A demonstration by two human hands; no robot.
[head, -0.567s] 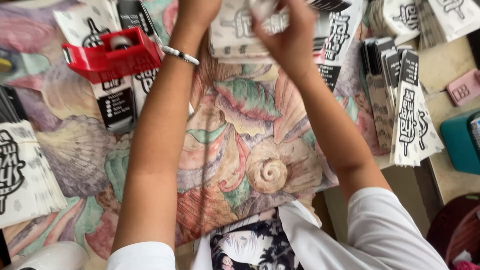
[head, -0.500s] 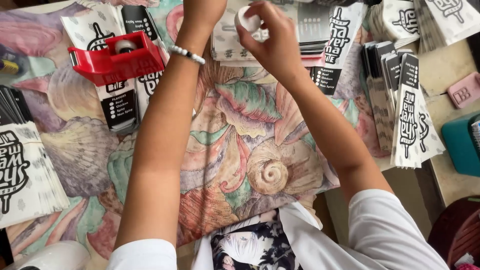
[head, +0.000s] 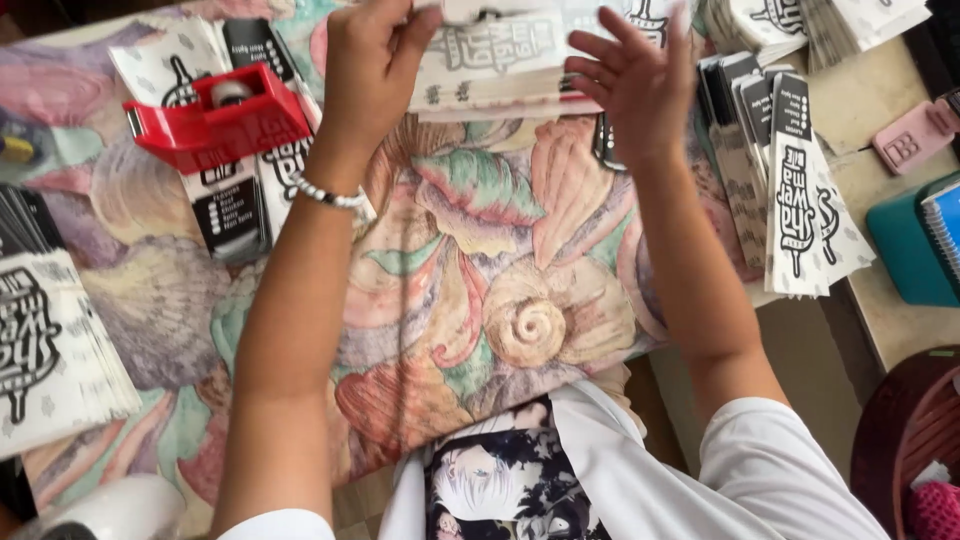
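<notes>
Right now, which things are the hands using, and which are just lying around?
In use: left hand pinching the white printed paper packets; right hand open beside them.

Lying about: red plastic tape dispenser; pink rectangular stamp; teal box; side packet stack.

Both my hands at a stack of printed paper sleeves

My left hand (head: 368,62) pinches the stack (head: 500,70) at its near corner; my right hand (head: 635,85) hovers open-fingered beside it. A red tape dispenser (head: 222,128) sits left of my left hand.

A cloth (head: 500,300) is showing pastel seashells — pink, green, tan. The tape dispenser (head: 225,125) is glowing red, paper sleeves (head: 800,200) are showing white with black lettering, and the bracelet (head: 325,193) is gleaming silver-white.
</notes>
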